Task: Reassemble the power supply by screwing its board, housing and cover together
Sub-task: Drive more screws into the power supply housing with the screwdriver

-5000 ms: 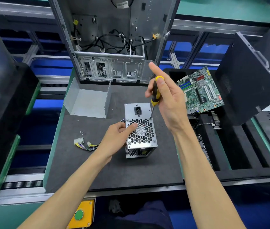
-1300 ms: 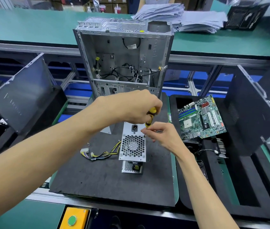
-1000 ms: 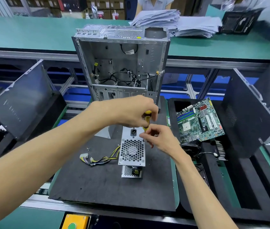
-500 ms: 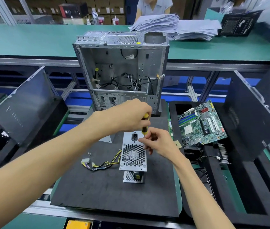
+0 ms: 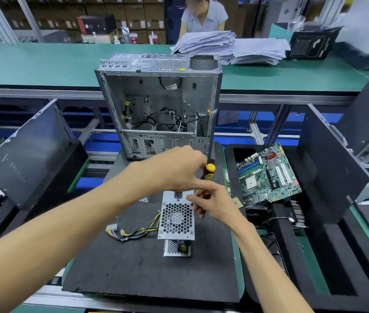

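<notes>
The silver power supply (image 5: pixel 176 219) stands on end on the black mat (image 5: pixel 134 267), fan grille facing up, with its yellow and black cable bundle (image 5: pixel 134 230) trailing left. A yellow and black screwdriver (image 5: pixel 209 170) stands upright at the unit's far right corner. My left hand (image 5: pixel 179 168) reaches across from the left and grips the handle from above. My right hand (image 5: pixel 213 204) pinches the lower shaft near the tip, right at that corner. The tip and any screw under it are hidden by my fingers.
An open grey PC case (image 5: pixel 161 105) stands at the back of the mat. A green motherboard (image 5: pixel 267 175) leans in the black foam tray on the right. Tiny loose screws (image 5: pixel 117 218) lie left of the unit. Dark side panels flank both sides; a person sits behind the far bench.
Five seconds ago my right hand held the screwdriver and my left steadied the unit; now the left holds the handle and the right the shaft. Over the last second both hands stay at that corner.
</notes>
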`<state>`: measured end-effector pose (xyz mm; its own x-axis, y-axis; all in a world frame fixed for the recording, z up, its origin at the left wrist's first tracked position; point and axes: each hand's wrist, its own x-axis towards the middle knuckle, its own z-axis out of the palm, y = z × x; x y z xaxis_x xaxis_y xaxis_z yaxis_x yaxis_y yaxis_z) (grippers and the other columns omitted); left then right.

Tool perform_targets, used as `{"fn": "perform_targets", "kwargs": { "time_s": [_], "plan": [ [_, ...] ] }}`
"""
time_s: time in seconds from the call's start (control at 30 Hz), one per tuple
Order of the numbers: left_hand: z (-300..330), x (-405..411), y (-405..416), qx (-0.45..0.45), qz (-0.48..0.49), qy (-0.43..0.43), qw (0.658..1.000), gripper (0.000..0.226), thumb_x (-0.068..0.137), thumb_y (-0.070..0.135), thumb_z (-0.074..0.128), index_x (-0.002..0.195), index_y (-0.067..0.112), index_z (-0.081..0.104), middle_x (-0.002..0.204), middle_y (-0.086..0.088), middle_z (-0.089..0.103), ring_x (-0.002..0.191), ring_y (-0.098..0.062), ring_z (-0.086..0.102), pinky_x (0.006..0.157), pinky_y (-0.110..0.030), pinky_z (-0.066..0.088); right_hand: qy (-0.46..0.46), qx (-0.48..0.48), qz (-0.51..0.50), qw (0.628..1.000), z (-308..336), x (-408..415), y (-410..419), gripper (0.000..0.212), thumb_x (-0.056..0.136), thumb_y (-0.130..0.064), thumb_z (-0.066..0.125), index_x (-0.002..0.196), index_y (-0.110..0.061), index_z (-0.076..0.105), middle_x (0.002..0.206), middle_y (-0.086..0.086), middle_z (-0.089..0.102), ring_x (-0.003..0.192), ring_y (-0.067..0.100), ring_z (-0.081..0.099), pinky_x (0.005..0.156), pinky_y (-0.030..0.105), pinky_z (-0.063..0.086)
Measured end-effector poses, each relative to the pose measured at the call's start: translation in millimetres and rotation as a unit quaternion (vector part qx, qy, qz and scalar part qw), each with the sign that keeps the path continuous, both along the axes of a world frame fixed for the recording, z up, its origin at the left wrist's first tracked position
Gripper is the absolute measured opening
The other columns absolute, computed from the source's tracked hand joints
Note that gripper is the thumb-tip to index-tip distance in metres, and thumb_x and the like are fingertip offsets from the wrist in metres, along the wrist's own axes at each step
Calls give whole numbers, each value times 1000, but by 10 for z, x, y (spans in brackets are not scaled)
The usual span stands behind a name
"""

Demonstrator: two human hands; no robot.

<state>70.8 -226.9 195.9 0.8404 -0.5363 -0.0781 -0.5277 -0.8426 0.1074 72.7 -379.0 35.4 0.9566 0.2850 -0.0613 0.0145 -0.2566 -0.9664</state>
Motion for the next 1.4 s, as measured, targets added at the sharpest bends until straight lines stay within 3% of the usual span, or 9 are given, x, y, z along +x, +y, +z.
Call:
{"fn": "perform_targets", "kwargs": {
  "time_s": [0.2, 0.53, 0.7, 0.87, 0.93, 1.03, 1.17, 1.3, 1.4],
  "plan": [
    [-124, -9, -92, -67, 64, -69, 993, 54, 91, 59, 59, 69, 11, 50, 59, -2, 45, 57, -25, 49, 48, -32, 29, -2, -36, -11, 999, -18, 30, 35, 28, 89, -21, 80, 75, -11, 58, 60, 8, 70, 45, 17, 61, 43, 26, 51],
    [-83, 41, -3, -1, 22, -85, 996, 33, 101, 31, 47, 84, 7, 63, 73, -10, 62, 74, -37, 62, 69, -44, 55, -24, -32, -4, 999, -1, 18, 116, 42, 90, -21, 78, 61, -31, 48, 58, 13, 66, 43, 18, 60, 42, 27, 50],
    [-125, 17, 8, 26, -35, -110, 993, 35, 103, 35, 42, 93, 13, 67, 84, -8, 68, 81, -33, 64, 71, -40, 52, -30, -58, -4, 998, 34, -29, 97, 34, 92, -29, 76, 71, -17, 52, 59, 8, 69, 42, 16, 61, 43, 25, 50],
    [-177, -81, 87, -129, -2, 1, 992, 40, 93, 66, 47, 113, 36, 65, 70, 12, 65, 69, -11, 67, 64, -28, 47, -96, -188, -3, 977, 179, -111, 100, 44, 89, -59, 47, 75, -20, 60, 64, 6, 69, 57, 21, 65, 56, 38, 54],
    [-233, -103, 224, -270, 45, 54, 960, 44, 91, 70, 44, 116, 38, 61, 76, 12, 70, 68, -6, 69, 65, -26, 54, -105, -166, -36, 980, 214, -134, 86, 45, 99, -53, 47, 72, -21, 62, 65, 3, 65, 62, 17, 62, 64, 37, 50],
    [-517, -100, 573, -466, 189, 52, 863, 22, 102, 37, 49, 105, 22, 65, 72, 2, 71, 60, -12, 69, 55, -28, 55, -112, -99, -130, 980, 273, -151, 20, 52, 106, -46, 45, 67, -14, 58, 68, -1, 52, 60, 7, 50, 62, 21, 38],
    [-1198, -310, 836, -384, 373, 193, 822, 21, 104, 20, 47, 106, 8, 65, 84, -9, 71, 68, -20, 65, 69, -41, 56, 38, -29, -206, 977, 238, -238, 32, 37, 107, -42, 44, 84, -14, 54, 79, 1, 61, 71, 18, 57, 78, 46, 53],
    [-1514, -552, 696, -445, 347, 275, 779, 23, 104, 8, 47, 106, 6, 70, 90, -13, 76, 70, -18, 68, 62, -34, 59, 71, -179, -149, 970, 48, -444, 255, 41, 95, -64, 54, 91, -25, 42, 86, -5, 61, 76, 9, 59, 62, 30, 43],
    [-1489, -516, 547, -484, 270, 306, 774, 28, 101, 2, 50, 114, 14, 71, 82, 1, 75, 70, -8, 68, 61, -24, 57, 76, -214, -184, 956, -47, -467, 249, 58, 83, -70, 65, 103, -18, 48, 104, 2, 56, 91, 22, 57, 71, 36, 42]
  ]
}}
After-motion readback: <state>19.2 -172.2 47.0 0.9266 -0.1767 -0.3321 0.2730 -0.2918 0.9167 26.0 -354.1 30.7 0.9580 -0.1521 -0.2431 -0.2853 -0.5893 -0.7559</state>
